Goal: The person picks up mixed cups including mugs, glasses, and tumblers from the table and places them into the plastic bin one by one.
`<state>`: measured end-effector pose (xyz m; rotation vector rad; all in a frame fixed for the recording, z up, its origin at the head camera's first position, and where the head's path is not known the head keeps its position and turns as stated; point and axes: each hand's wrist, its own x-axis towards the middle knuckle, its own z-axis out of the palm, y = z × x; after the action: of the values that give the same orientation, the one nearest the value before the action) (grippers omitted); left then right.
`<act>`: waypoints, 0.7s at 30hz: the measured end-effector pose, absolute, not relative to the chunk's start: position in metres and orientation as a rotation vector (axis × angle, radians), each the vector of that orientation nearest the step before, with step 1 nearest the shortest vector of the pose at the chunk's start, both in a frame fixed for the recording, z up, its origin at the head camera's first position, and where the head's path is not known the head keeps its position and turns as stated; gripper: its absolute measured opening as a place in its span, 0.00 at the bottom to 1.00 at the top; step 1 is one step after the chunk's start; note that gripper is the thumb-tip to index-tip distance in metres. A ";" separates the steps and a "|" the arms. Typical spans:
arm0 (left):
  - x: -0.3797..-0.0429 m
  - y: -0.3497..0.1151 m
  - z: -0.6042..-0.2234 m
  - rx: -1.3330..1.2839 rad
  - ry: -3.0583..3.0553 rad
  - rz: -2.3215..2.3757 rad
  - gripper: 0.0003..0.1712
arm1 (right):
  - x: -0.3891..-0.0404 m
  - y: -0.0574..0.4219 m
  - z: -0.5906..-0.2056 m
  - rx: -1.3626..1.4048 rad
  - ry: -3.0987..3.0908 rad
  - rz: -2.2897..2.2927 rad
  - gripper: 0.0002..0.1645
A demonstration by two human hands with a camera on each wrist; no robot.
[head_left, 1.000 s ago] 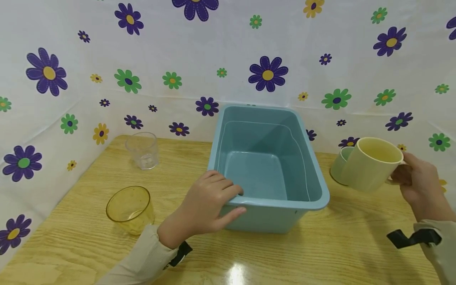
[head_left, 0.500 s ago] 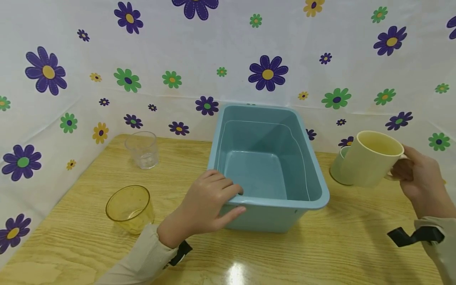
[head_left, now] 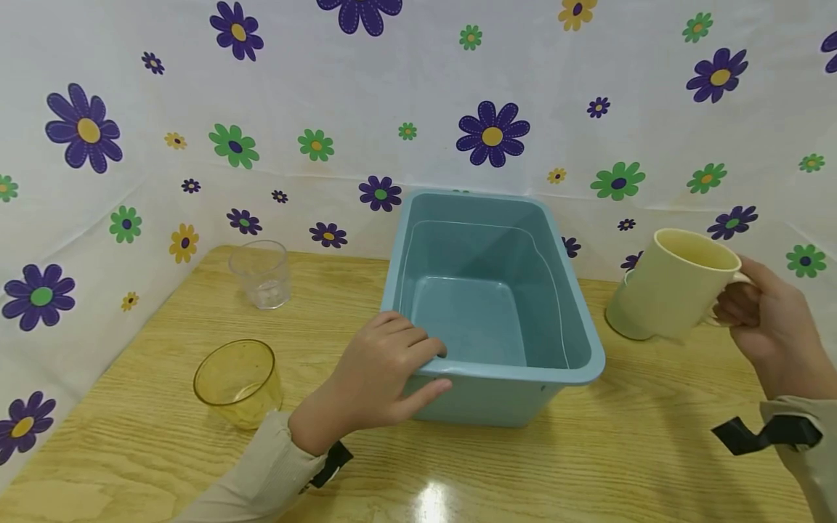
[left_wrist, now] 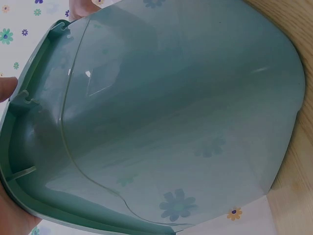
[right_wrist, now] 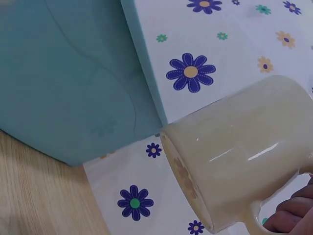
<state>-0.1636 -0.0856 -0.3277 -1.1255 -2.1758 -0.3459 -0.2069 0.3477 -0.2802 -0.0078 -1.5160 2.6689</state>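
My left hand (head_left: 386, 370) grips the near left rim of a blue-green plastic basin (head_left: 503, 374), fingers over the edge and thumb outside. The basin's outer wall (left_wrist: 186, 107) fills most of the left wrist view. At the right, my right hand (head_left: 774, 319) holds a pale yellow mug (head_left: 686, 290) by its handle, raised over the table and slightly tilted. In the right wrist view, curled fingers (right_wrist: 293, 210) pass through the mug's handle. Behind the mug, a light green cup (head_left: 624, 316) stands on the table, mostly hidden.
Left of the basin stand an amber glass bowl (head_left: 238, 385), close to my left sleeve, and a clear glass (head_left: 264, 276) farther back. The wooden table (head_left: 366, 472) meets a flower-patterned cloth (head_left: 314, 87) at the back and left.
My right hand has lifted the mug a little higher, and it now covers more of the green cup. The left hand and the basin keep their places.
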 end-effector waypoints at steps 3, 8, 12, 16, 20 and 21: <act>-0.164 -0.085 -0.327 -1.127 -2.178 -0.350 0.37 | -0.207 0.347 -0.278 0.072 -1.506 2.705 0.29; -0.163 -0.085 -0.326 -1.129 -2.176 -0.350 0.36 | -0.208 0.346 -0.275 0.180 -1.452 2.766 0.27; -0.164 -0.085 -0.326 -1.129 -2.174 -0.348 0.36 | -0.208 0.344 -0.273 0.264 -1.410 2.794 0.26; -0.164 -0.085 -0.326 -1.126 -2.176 -0.344 0.37 | -0.209 0.343 -0.270 0.355 -1.361 2.819 0.26; -0.163 -0.085 -0.326 -1.127 -2.175 -0.349 0.36 | -0.209 0.341 -0.268 0.374 -1.314 2.842 0.26; -0.163 -0.085 -0.326 -1.127 -2.175 -0.350 0.36 | -0.209 0.340 -0.267 0.370 -1.308 2.844 0.26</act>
<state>-0.1630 -0.0853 -0.3257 -1.1268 -2.1752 -0.3503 -0.2087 0.3402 -0.2675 0.3698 -1.3078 2.8437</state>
